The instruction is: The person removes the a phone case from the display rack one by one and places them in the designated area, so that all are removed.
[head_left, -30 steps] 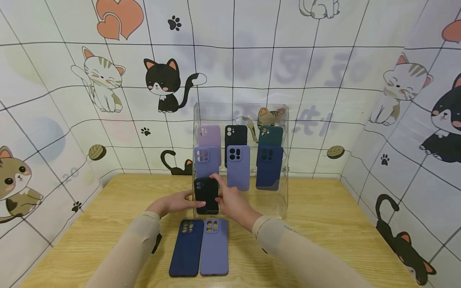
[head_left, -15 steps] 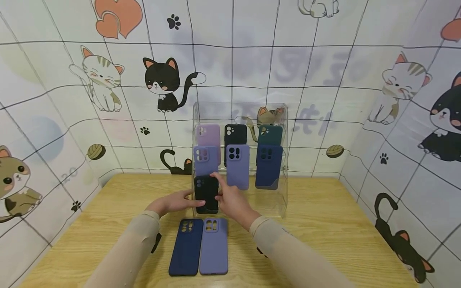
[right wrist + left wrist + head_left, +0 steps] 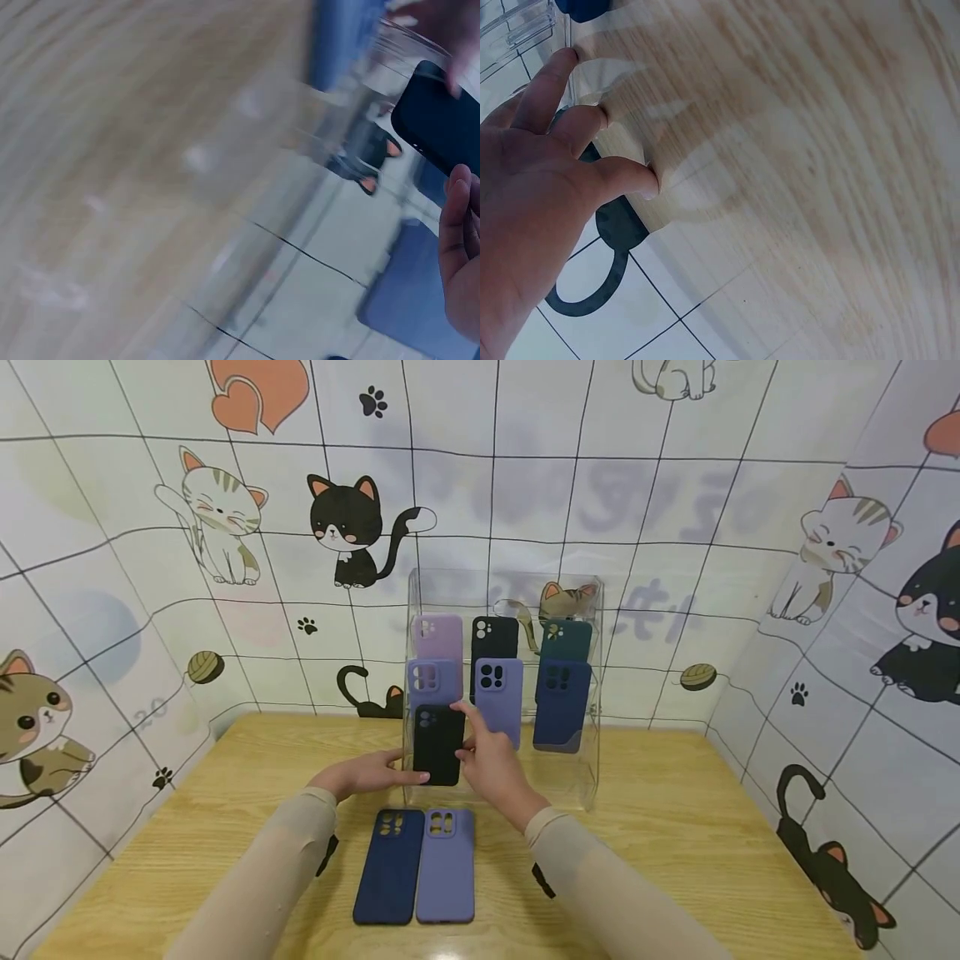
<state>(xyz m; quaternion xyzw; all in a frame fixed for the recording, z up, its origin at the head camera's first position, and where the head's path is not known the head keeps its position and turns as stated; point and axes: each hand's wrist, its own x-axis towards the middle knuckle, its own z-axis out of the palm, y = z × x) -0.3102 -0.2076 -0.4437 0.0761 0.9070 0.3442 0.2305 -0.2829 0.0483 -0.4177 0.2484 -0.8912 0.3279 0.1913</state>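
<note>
Head view: the black case [image 3: 437, 745] went up the clear stand [image 3: 558, 778], likely loose now; right hand [image 3: 497, 767] pinches it, left hand [image 3: 366, 774] touches the stand's left side, fingers spread.

High head view [image 3: 652, 827], forward and down; close, aslant wrist views; tabletop in all.

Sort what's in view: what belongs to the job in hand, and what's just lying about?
Job, it appears:
black phone case, held by the right hand
clear stand
six other cases standing in it
navy case and lavender case, lying flat, probably part of it

Just around:
wooden table, merely the support
cat-print backdrop
</note>
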